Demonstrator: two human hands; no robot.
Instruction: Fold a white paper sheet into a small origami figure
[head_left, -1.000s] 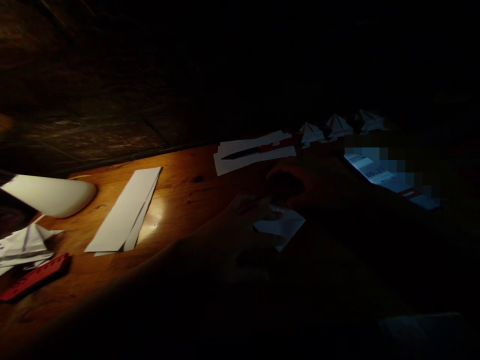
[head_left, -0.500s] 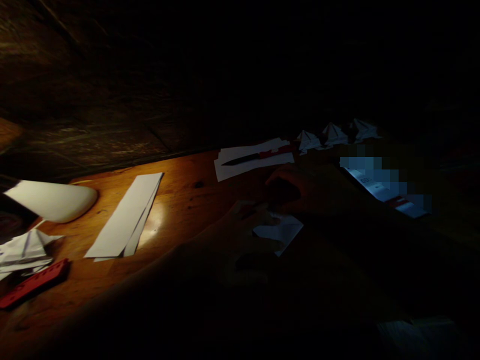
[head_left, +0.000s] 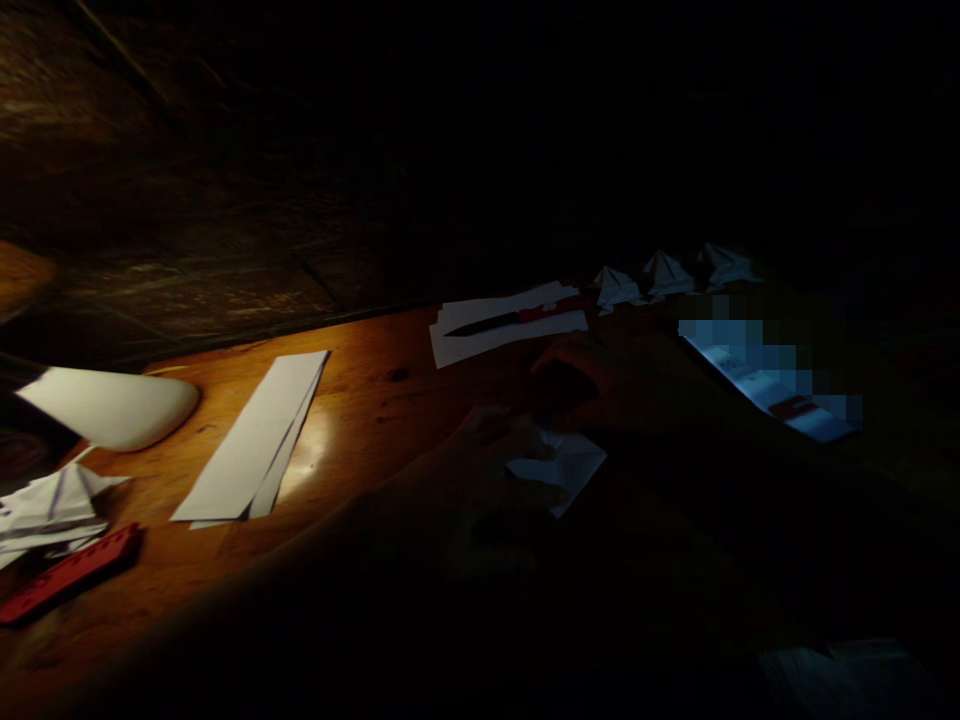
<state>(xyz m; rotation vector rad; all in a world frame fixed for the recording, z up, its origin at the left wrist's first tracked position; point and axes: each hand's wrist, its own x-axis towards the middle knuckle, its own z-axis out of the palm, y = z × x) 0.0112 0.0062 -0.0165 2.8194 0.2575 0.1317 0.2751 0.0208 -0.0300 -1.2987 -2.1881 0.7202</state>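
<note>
In deep shadow near the middle of the head view, a small white folded paper (head_left: 576, 462) lies at the wooden tabletop. My left hand (head_left: 491, 470) comes from the lower left and grips the paper by its left side, with the thumb below and the fingers above. My right hand (head_left: 581, 372) is curled over the paper's upper edge, closed on it. Its fingertips are hard to make out in the dark.
A knife (head_left: 517, 316) lies on white paper sheets (head_left: 450, 350). Several folded paper shapes stand nearby, including one (head_left: 660, 272). Left are paper strips (head_left: 251, 440), a white lamp head (head_left: 120, 405), a red object (head_left: 71, 575) and crumpled-looking folded paper (head_left: 60, 500). A lit phone-like screen (head_left: 750, 380) lies right.
The whole view has shifted slightly, so things on the table sit a little lower. Both hands stay at the folded paper, with only slight finger movement on the left.
</note>
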